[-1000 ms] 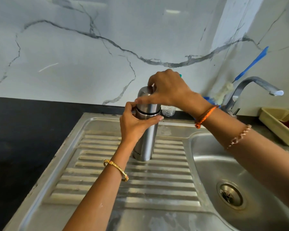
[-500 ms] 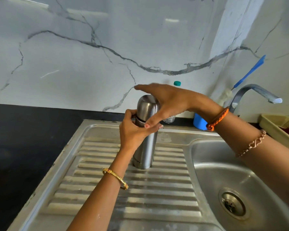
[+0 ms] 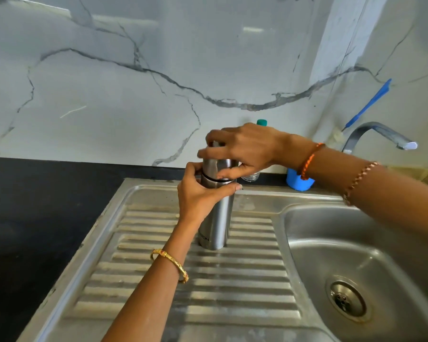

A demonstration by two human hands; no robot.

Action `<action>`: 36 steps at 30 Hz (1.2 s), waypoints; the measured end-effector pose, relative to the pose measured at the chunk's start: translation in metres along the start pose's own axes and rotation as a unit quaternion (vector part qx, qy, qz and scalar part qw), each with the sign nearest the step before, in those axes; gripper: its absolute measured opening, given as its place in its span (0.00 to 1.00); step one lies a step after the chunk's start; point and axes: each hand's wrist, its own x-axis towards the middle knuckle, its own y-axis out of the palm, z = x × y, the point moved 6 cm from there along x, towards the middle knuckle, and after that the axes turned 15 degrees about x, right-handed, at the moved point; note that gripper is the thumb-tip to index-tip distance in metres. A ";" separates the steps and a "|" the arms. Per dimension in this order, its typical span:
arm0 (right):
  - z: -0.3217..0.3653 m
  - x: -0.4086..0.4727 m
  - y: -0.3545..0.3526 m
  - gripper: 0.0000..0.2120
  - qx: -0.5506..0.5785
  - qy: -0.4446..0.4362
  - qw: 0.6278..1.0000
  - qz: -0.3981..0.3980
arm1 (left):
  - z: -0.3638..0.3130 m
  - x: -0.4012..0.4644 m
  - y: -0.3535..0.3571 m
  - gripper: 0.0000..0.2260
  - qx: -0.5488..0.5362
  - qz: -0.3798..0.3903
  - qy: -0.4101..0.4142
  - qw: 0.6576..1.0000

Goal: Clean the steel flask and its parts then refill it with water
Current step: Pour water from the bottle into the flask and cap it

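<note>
Steel flask (image 3: pixel 216 218) is stood upright on the ribbed draining board (image 3: pixel 183 280) of a stainless sink unit, just left of the basin (image 3: pixel 356 243). Its upper body is gripped by the left hand (image 3: pixel 200 196), fingers and thumb curled round it just below a dark ring that parts the body from the cap (image 3: pixel 214 166). The cap is held from above by the right hand (image 3: pixel 245 149), fingers curled down round its sides. Lettering is seen near the flask's base; it is partly hidden and not fully legible.

A gold bangle (image 3: pixel 169 264) is worn on the left wrist; an orange thread band (image 3: pixel 309 160) and a chain bracelet (image 3: pixel 358 180) are worn on the right forearm.

Behind the flask, a clear plastic bottle with a green cap (image 3: pixel 261 122) is mostly hidden by the right hand. A blue cup (image 3: pixel 299 182) is set against the wall beside it. A curved tap (image 3: pixel 378 135) is mounted over the basin, with a blue-handled brush (image 3: pixel 371 102) leaning behind it. A drain strainer (image 3: pixel 345 301) is set in the basin floor. Black countertop (image 3: pixel 35 218) is seen to the left, and a marble-patterned wall (image 3: pixel 134 95) behind.
</note>
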 end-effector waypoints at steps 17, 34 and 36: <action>-0.008 0.018 0.004 0.31 -0.031 -0.061 0.997 -0.019 | -0.003 0.006 -0.003 0.28 0.046 0.039 -0.013 0.998; -0.015 0.017 0.015 0.34 -0.007 0.053 0.998 -0.020 | -0.002 0.007 0.003 0.26 0.027 0.007 -0.023 0.999; -0.016 0.016 0.014 0.34 -0.009 0.084 0.996 -0.036 | -0.002 0.008 0.005 0.27 0.031 0.000 -0.026 0.999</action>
